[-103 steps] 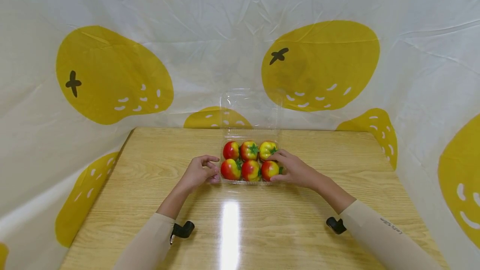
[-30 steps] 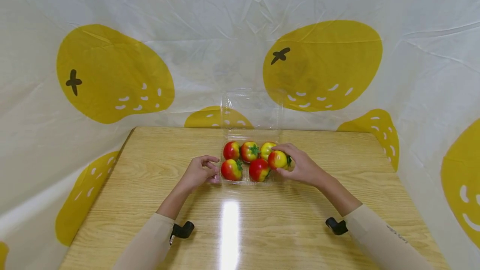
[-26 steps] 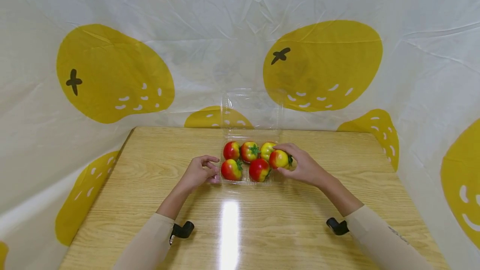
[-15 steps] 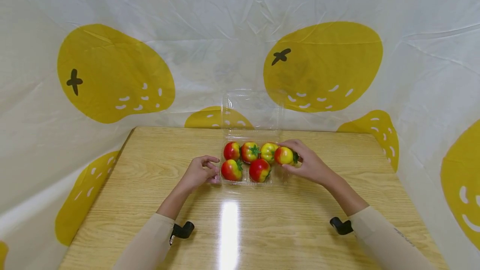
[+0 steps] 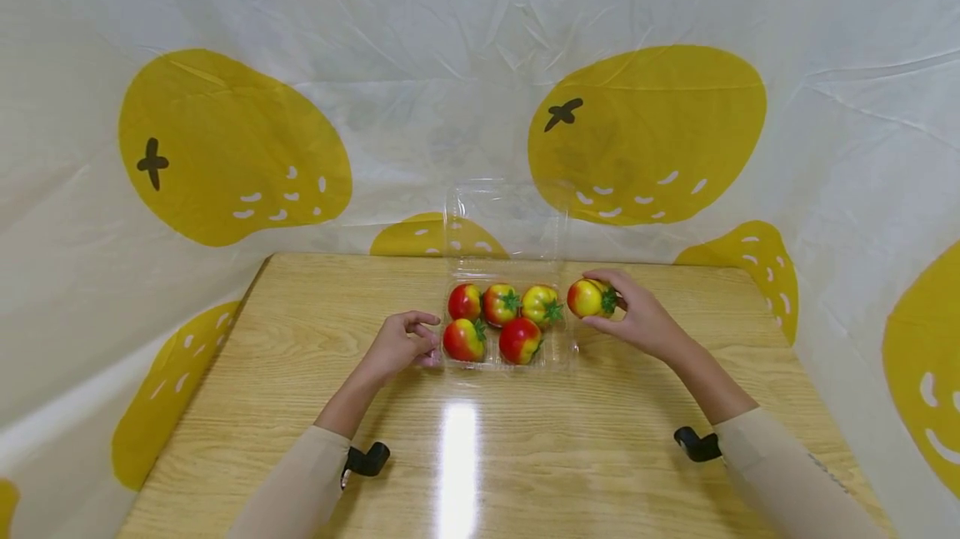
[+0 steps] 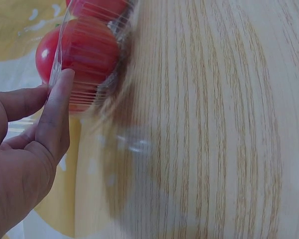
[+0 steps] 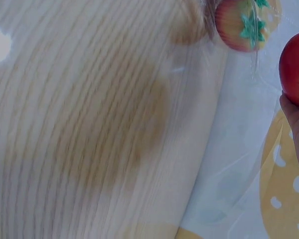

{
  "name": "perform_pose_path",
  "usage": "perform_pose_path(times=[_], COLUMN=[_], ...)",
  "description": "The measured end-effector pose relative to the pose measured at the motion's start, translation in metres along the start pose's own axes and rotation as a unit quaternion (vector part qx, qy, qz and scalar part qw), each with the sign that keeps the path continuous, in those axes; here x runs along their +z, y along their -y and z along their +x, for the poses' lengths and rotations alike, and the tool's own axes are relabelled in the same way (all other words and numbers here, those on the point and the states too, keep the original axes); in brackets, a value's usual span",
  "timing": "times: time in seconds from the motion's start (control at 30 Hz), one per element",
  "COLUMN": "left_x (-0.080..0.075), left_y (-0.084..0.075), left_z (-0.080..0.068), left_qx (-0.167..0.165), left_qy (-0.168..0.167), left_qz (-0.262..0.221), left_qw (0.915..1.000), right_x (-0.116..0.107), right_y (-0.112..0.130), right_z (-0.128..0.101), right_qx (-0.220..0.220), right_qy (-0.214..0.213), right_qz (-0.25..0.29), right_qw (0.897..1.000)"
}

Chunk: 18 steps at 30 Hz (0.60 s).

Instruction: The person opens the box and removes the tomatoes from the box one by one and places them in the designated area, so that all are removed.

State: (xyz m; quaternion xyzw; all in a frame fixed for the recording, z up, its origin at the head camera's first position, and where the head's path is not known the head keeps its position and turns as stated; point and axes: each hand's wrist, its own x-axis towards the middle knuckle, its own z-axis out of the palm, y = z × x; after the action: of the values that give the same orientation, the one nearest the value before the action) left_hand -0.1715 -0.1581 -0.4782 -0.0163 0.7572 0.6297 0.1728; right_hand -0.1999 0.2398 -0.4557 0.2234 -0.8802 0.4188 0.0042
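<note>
A clear plastic clamshell box (image 5: 558, 353) stands at the back of the table with its lid (image 5: 504, 227) raised. Inside sit several red-and-yellow tomato-like fruits with green leafy tops, among them a front middle fruit (image 5: 520, 341) and a front left fruit (image 5: 464, 341). My right hand (image 5: 639, 321) grips another such fruit (image 5: 588, 298) between thumb and fingers, just right of the box. In the right wrist view that fruit (image 7: 296, 69) shows only partly at the edge. My left hand (image 5: 399, 345) pinches the box's left wall; its thumb and finger meet at the plastic edge in the left wrist view.
The wooden table (image 5: 300, 314) reaches back to a white curtain (image 5: 420, 131) printed with large yellow fruits. A bright light reflection (image 5: 459, 464) lies on the table in front of the box. Black wrist mounts (image 5: 367, 459) sit at both sleeves.
My right hand has taken the front right fruit out of the box and carried it right. The front middle fruit has shifted right inside the box. My left hand stays put.
</note>
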Motion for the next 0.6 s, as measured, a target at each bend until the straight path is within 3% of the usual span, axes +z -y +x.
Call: perform_pose_path(times=[0.4, 0.6], left_x=[-0.001, -0.002], left_y=[-0.010, 0.011], left_z=[-0.006, 0.009], left_qx=[-0.008, -0.003], left_qy=[0.014, 0.001], left_qz=[0.004, 0.004], left_qw=[0.9999, 1.0000], right_x=[-0.013, -0.017], right_y=[-0.020, -0.025], right_z=[0.005, 0.008], right_qx=[0.023, 0.041], right_qy=[-0.020, -0.025], right_qz=[-0.032, -0.047], right_qw=[0.999, 0.998])
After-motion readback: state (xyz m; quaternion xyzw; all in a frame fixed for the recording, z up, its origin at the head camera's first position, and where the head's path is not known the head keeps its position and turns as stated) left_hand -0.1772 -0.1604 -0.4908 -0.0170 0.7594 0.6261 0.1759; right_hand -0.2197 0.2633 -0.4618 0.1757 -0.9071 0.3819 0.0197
